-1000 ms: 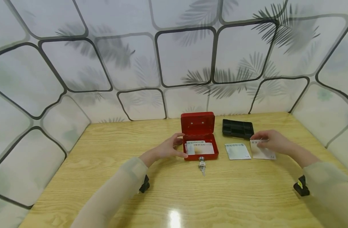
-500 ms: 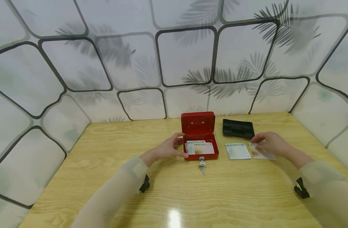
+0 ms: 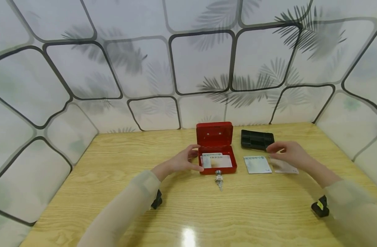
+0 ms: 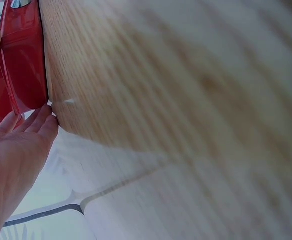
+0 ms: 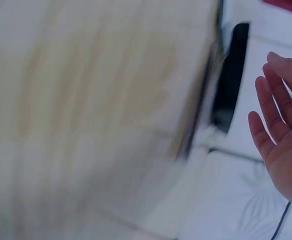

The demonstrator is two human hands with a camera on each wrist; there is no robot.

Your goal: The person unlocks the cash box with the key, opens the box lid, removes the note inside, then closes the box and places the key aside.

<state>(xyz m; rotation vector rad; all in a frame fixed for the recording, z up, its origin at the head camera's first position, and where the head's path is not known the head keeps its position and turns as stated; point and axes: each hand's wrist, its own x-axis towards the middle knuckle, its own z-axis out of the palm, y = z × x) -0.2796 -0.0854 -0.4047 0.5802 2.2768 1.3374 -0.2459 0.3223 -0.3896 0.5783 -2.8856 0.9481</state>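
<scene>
On the table stands a red cash box [image 3: 218, 169] with its lid [image 3: 214, 134] raised and banknotes [image 3: 221, 161] lying inside. My left hand [image 3: 184, 160] grips the box's left side, thumb at the front corner and fingers farther back. In the left wrist view, those fingers touch the red wall [image 4: 24, 70]. My right hand [image 3: 291, 154] hovers over the right-hand banknotes [image 3: 286, 167], partly covering them. Its fingers are relaxed and hold nothing in the right wrist view. Left of it lie greenish banknotes [image 3: 257, 164].
Behind the banknotes lies a black compartment tray [image 3: 257, 139]. Keys [image 3: 219, 181] hang from the lock at the cash box's front. Patterned fabric walls [image 3: 200, 61] rise behind and beside the wooden table [image 3: 188, 206].
My right hand has let go of the right-hand banknotes, which now lie flatter, and has shifted slightly left and up. My left hand stays at the cash box.
</scene>
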